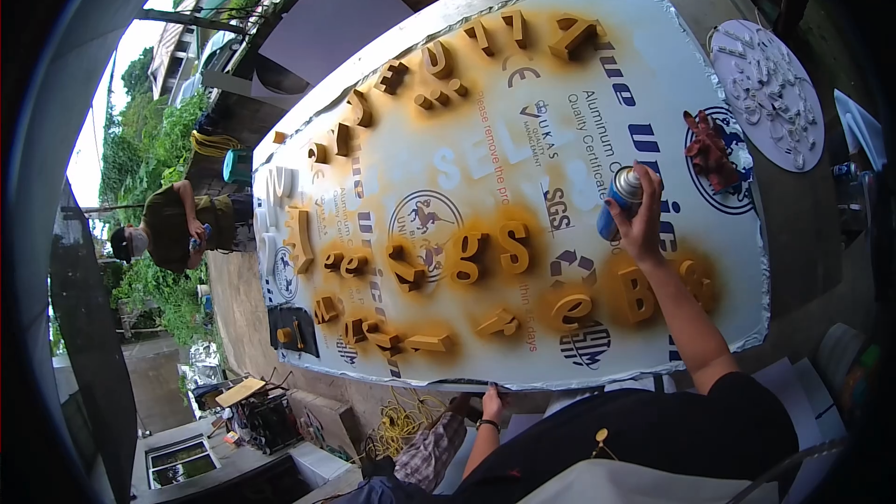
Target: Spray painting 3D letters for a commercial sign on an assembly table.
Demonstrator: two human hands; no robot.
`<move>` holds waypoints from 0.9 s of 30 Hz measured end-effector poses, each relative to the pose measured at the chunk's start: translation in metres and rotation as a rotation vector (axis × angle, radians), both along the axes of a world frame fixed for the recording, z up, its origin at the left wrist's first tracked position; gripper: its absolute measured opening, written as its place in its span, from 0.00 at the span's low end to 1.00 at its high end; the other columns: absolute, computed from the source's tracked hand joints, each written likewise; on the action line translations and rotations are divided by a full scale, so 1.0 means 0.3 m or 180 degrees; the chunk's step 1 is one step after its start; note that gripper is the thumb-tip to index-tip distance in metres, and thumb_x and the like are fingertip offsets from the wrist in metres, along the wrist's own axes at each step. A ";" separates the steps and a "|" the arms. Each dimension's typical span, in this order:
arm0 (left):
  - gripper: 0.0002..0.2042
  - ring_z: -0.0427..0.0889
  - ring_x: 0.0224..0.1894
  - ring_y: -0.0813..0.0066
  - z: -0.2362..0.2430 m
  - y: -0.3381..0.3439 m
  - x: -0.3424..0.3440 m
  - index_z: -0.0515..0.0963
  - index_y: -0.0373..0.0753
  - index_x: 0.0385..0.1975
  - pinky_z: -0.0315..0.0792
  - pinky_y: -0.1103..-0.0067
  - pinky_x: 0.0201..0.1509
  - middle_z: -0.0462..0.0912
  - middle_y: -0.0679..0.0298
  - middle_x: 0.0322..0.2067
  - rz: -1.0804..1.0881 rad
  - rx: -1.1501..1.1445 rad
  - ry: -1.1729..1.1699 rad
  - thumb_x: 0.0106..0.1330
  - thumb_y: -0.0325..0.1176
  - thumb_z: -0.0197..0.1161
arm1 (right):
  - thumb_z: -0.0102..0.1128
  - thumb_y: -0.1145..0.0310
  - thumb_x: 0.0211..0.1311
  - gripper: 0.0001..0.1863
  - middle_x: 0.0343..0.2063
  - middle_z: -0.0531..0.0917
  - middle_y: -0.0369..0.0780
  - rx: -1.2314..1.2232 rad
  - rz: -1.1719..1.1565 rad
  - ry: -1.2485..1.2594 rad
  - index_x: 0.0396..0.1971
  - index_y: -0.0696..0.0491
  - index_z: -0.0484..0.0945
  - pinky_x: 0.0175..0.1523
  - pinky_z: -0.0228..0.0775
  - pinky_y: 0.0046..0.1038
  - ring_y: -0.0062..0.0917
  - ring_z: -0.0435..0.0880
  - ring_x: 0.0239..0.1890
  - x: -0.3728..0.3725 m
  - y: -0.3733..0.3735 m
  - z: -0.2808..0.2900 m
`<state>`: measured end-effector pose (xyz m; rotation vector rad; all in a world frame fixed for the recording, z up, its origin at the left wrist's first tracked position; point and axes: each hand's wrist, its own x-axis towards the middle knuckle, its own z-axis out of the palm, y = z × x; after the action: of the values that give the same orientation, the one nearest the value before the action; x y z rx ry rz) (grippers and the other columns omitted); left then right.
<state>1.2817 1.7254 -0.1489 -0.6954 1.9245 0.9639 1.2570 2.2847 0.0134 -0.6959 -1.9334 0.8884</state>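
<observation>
Your right hand [642, 231] wraps its fingers [648, 182] round a blue metal spray can [617, 200], partly hiding it, above the white-sheeted desk [737, 289] bearing golden-yellow block letters [468, 258]. Your left hand [492, 403] nears its edge; whether it grips, I cannot tell.

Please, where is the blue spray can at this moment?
In the head view, the blue spray can is right of centre, held in the right hand above the white sheet, left of the dark red crumpled thing.
</observation>
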 end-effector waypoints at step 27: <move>0.24 0.76 0.33 0.71 0.033 -0.039 0.022 0.64 0.38 0.44 0.72 0.76 0.38 0.73 0.62 0.34 0.0455 0.1446 0.0246 0.57 0.52 0.54 | 0.49 0.45 0.53 0.29 0.33 0.73 0.43 -0.5237 0.0585 0.2605 0.41 0.57 0.63 0.44 0.71 0.35 0.32 0.76 0.37 0.627 -0.279 0.304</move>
<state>1.2883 1.7138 -0.1389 -0.5367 1.6484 1.4750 1.4452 2.2010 0.1045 -0.7680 -0.2192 2.3791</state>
